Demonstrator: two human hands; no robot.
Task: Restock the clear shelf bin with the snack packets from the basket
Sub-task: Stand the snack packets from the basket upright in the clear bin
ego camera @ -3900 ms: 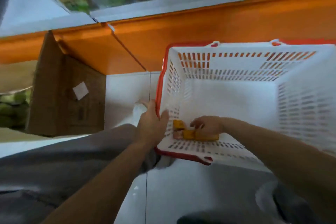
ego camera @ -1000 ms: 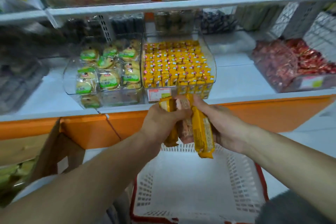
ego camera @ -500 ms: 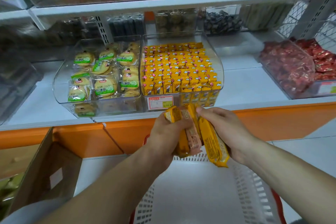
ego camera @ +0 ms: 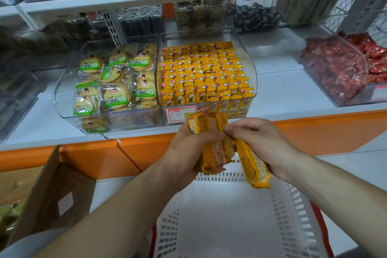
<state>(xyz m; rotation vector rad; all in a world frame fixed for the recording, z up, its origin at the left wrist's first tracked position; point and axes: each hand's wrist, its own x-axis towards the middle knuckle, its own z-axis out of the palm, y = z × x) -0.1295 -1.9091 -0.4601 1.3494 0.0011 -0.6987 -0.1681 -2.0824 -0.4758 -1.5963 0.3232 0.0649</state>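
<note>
My left hand (ego camera: 188,148) grips a bundle of yellow snack packets (ego camera: 211,153) in front of the shelf edge. My right hand (ego camera: 259,142) holds one more yellow packet (ego camera: 253,165) that hangs down to the right, and its fingertips pinch at the bundle. Just behind my hands stands the clear shelf bin (ego camera: 252,65), packed with rows of small yellow packets. Below my arms sits the white basket (ego camera: 293,205) with a red rim; the part of its floor that shows is bare.
A second clear bin (ego camera: 62,90) with round green-labelled biscuits stands left of the yellow one. Red packets fill a bin (ego camera: 339,73) at the right. An orange shelf front (ego camera: 314,132) runs across. A cardboard box (ego camera: 52,195) stands on the floor at the left.
From reaching into the basket on the floor, both hands have risen with the yellow packets to the shelf edge. In the last second they stay together and the view has moved closer to the bin.
</note>
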